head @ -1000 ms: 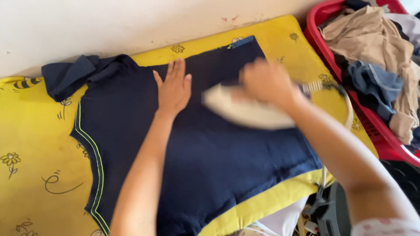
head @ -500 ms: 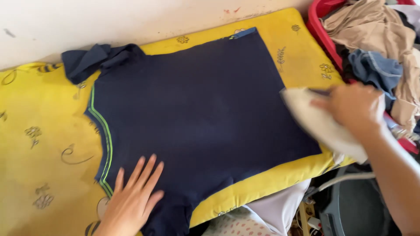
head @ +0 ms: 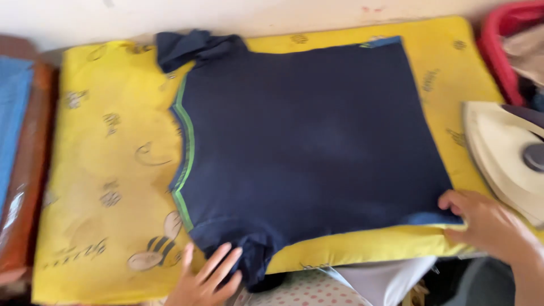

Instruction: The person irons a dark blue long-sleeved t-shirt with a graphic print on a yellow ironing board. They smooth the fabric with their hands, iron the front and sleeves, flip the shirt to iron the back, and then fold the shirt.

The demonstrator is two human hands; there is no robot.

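A navy T-shirt [head: 306, 141] lies flat on a yellow padded cloth [head: 113, 170] printed with bees. Its long axis runs left to right, the green-trimmed neck pointing left and the hem to the right. The far sleeve is bunched up by the wall. The left hand [head: 207, 277] rests at the near sleeve, fingers spread and open, touching the fabric. The right hand [head: 487, 224] pinches the near corner of the hem. A cream iron [head: 504, 156] sits at the right end, just beside that hand.
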